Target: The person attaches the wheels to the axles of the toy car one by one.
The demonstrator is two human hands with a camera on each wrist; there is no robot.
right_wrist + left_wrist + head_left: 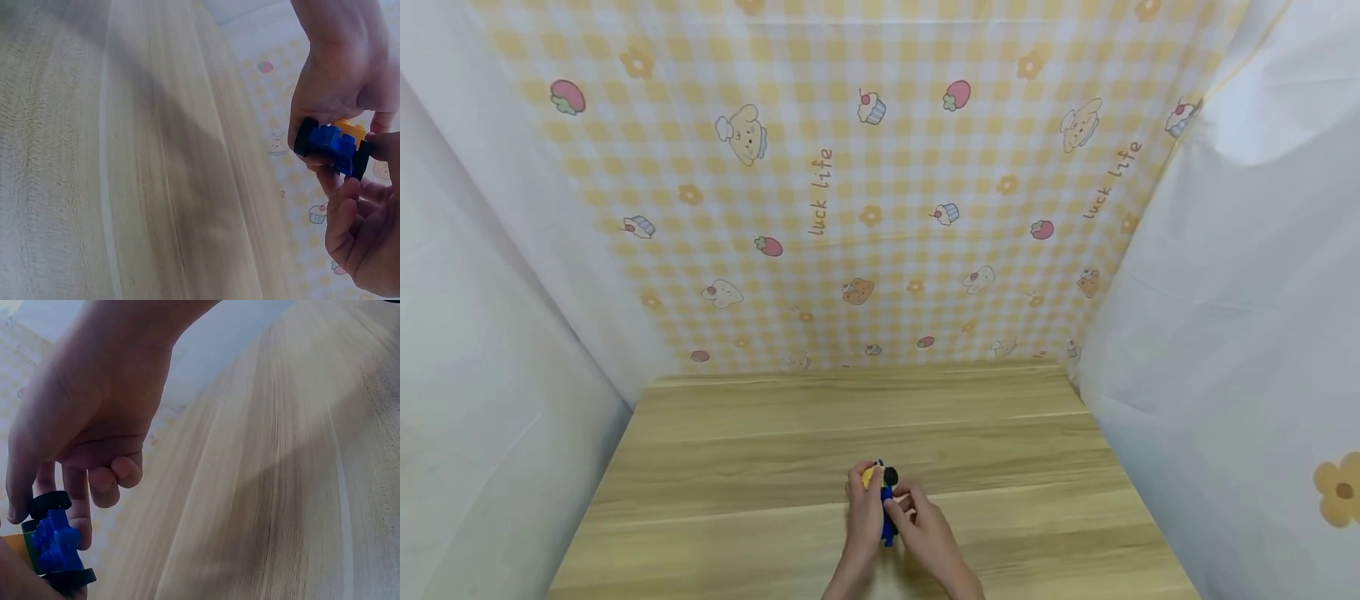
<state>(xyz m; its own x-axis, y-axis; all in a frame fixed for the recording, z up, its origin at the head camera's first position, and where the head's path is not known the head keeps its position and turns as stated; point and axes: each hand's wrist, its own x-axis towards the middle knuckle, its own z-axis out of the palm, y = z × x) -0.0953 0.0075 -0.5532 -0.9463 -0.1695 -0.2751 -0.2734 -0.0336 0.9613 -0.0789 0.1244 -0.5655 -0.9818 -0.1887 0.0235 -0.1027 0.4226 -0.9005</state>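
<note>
A small building-block car (888, 497) is held between both hands over the wooden table. It has a blue base (56, 540), yellow blocks (350, 129), a little green and black wheels (891, 476). My left hand (863, 510) grips the yellow end from the left side. From the right, my right hand (927, 531) pinches the blue part between thumb and fingers. In both wrist views the blue underside with its wheels shows, while the hands hide much of the yellow part.
The wood-grain table (737, 467) stretches around the hands. A yellow checked cloth (865, 183) with printed cakes and strawberries hangs behind it. White sheets stand on the left (482, 333) and on the right (1217, 317).
</note>
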